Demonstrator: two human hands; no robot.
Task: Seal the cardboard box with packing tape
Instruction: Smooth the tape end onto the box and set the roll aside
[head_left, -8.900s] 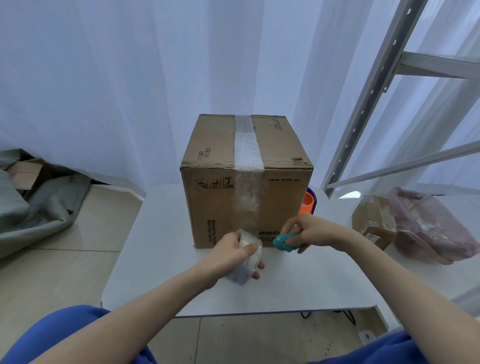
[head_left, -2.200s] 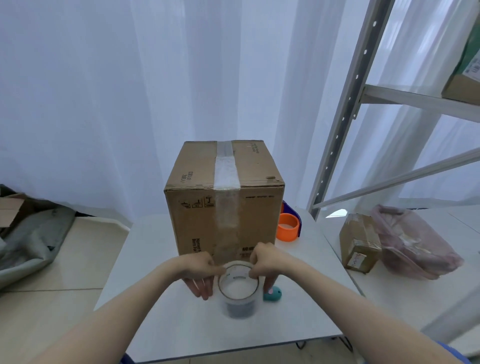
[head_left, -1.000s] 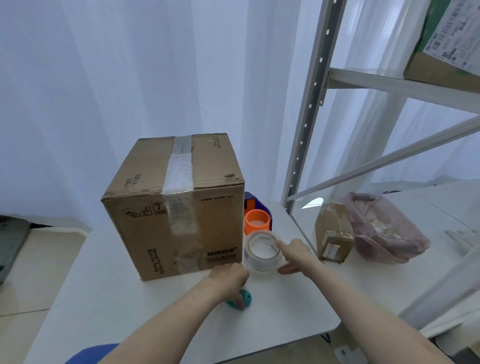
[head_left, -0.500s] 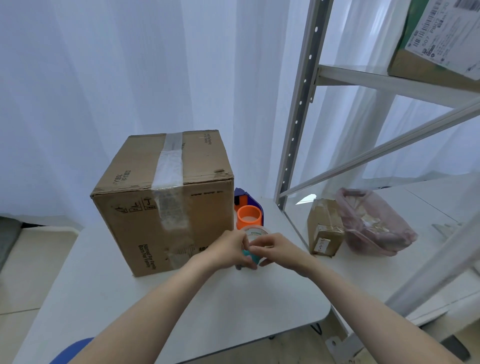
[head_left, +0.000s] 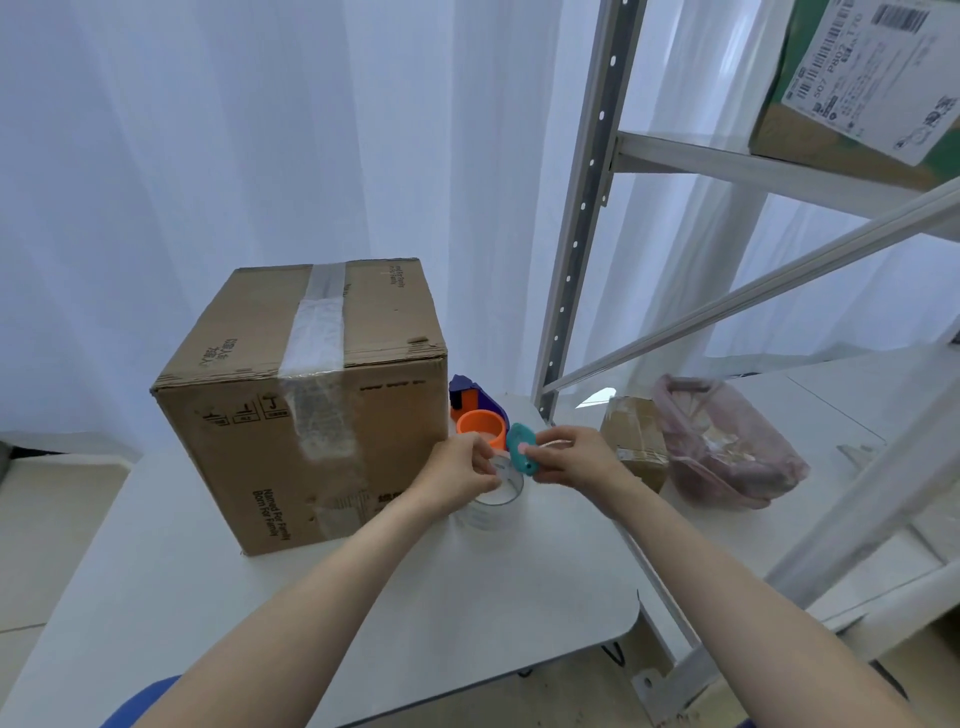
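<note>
Two hands (head_left: 462, 470) pinch glossy clear tape roll (head_left: 493, 501).

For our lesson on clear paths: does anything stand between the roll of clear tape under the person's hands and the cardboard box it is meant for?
Nothing visible does. The tape roll sits on the white table just right of the cardboard box, with only bare tabletop between them. The left hand touches the roll; the right hand holds a teal cutter above it.
</note>
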